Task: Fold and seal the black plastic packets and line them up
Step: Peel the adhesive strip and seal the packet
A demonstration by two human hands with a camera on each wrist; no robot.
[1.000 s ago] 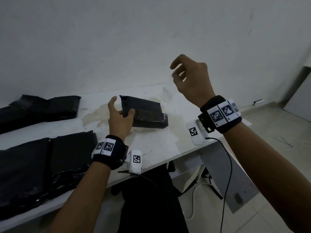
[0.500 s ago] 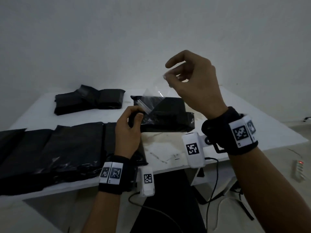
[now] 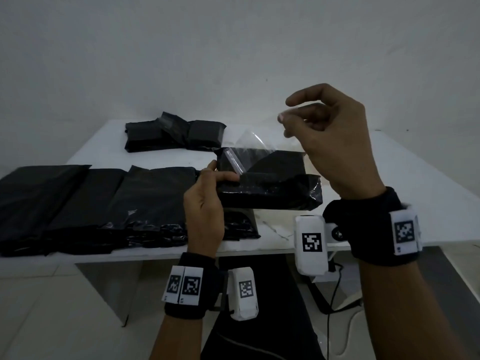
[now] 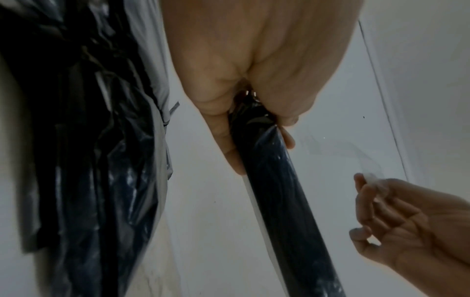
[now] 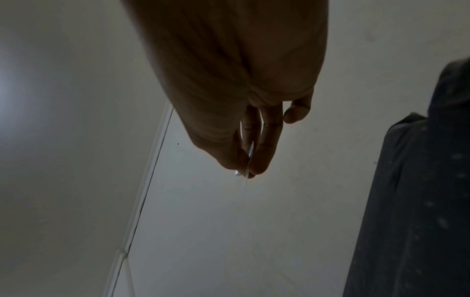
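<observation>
The left hand [image 4: 254, 70] fills the top of the left wrist view, its fingers and thumb pinching the end of a black plastic packet [image 4: 287, 211] that runs down and away — glossy, with a pale edge along one side. At lower right the right hand [image 4: 412, 227] pinches a clear strip [image 4: 371, 178]. Crumpled black packets [image 4: 84, 160] lie to the left on the white desk [image 4: 203, 221].

We see a bare, dim room used as a makeshift packing station rather than a home. A plain white table [image 3: 389, 178] stands against an unadorned pale wall [image 3: 233, 48] and carries only stock: flat black plastic packets [image 3: 78, 203] along its left near edge (overlapping), and folded packets [image 3: 174, 135] at its far edge. Pale floor tiles [image 3: 65, 320] and trailing cables [image 3: 335, 294] lie beneath.
</observation>
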